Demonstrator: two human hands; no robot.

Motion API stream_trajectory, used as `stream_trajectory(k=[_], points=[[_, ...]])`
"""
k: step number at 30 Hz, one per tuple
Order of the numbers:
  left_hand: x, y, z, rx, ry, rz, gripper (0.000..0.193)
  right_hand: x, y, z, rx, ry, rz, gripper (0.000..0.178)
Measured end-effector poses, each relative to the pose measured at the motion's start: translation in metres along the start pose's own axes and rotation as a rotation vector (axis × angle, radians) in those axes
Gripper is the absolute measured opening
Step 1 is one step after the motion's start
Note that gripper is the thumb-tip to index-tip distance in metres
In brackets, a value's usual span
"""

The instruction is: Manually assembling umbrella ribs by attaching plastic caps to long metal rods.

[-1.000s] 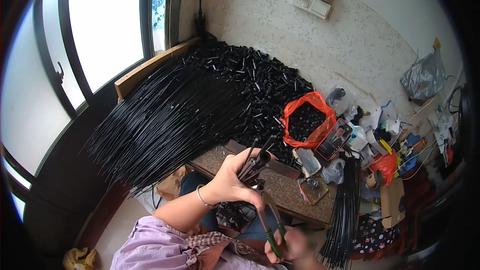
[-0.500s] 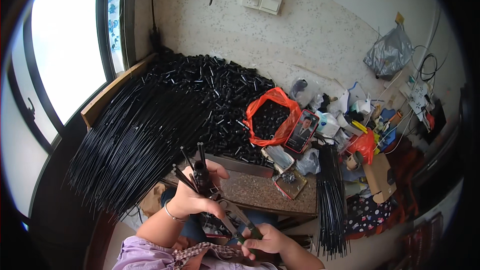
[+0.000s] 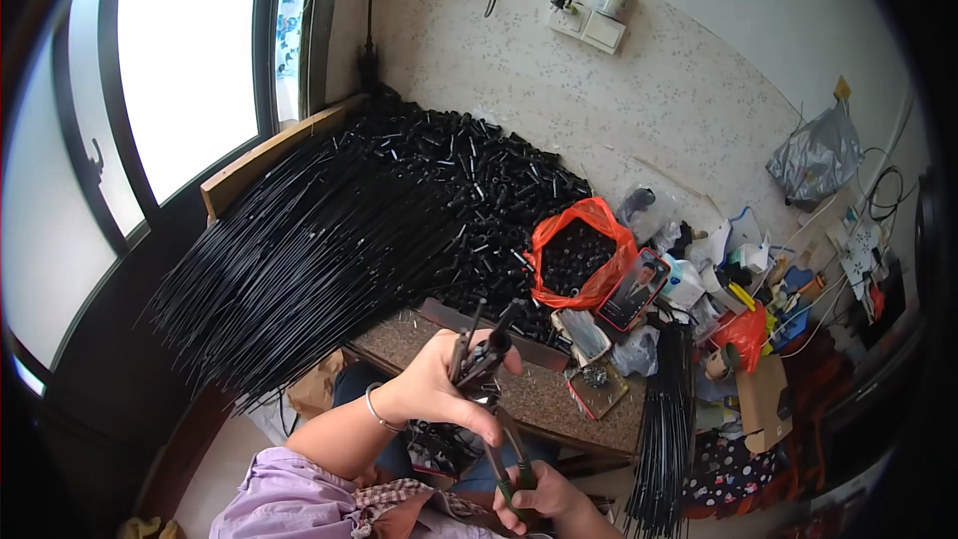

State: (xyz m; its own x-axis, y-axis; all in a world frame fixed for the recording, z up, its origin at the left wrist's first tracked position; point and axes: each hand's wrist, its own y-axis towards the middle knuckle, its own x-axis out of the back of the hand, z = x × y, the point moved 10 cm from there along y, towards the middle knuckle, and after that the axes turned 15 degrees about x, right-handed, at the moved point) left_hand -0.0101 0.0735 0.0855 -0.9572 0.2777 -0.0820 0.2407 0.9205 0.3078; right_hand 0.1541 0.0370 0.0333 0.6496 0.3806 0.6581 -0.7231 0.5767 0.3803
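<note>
My left hand is wrapped round a black tubular plastic piece and a few thin black rods beside it. These stand tilted up above the near edge of the table. A pair of pliers with dark green handles is in my right hand, its fingers closed round the grips. The pliers' jaws reach up to the lower end of the black piece, by my left thumb. What exactly sits between the jaws is too small to make out.
Long thin black rods cover the table's left, beside a heap of black tubular pieces. An orange-red bag holds small black parts. Right of it lean a phone and a small tray; another rod bundle hangs over the edge.
The view has turned, so the table sits further right. My left hand has tilted the black piece and rods rightward. The pliers' handles look closer together.
</note>
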Motion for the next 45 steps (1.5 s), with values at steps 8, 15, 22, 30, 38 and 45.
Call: stream_trajectory(k=[8,15,22,30,38,45], points=[[0.005,-0.002,-0.006,0.018,0.097,-0.136,0.061,0.027,0.004,0.017,0.276,-0.635,-0.288,0.046],[0.001,-0.002,-0.002,-0.05,0.084,0.01,0.063,-0.074,-0.034,-0.03,-0.51,1.128,0.145,0.029],[0.009,-0.004,-0.009,-0.017,0.218,-0.104,0.061,0.004,0.008,-0.009,0.077,-0.244,-0.187,0.045],[0.006,-0.001,-0.013,-0.043,0.216,-0.064,0.05,-0.064,-0.008,-0.01,-0.355,0.942,0.162,0.043],[0.003,0.005,-0.003,0.062,0.234,-0.112,0.033,-0.093,-0.03,-0.023,-0.432,1.078,0.116,0.03],[0.005,-0.009,-0.002,-0.013,-0.021,-0.24,0.035,-0.048,-0.001,-0.022,-0.107,0.315,-0.239,0.013]])
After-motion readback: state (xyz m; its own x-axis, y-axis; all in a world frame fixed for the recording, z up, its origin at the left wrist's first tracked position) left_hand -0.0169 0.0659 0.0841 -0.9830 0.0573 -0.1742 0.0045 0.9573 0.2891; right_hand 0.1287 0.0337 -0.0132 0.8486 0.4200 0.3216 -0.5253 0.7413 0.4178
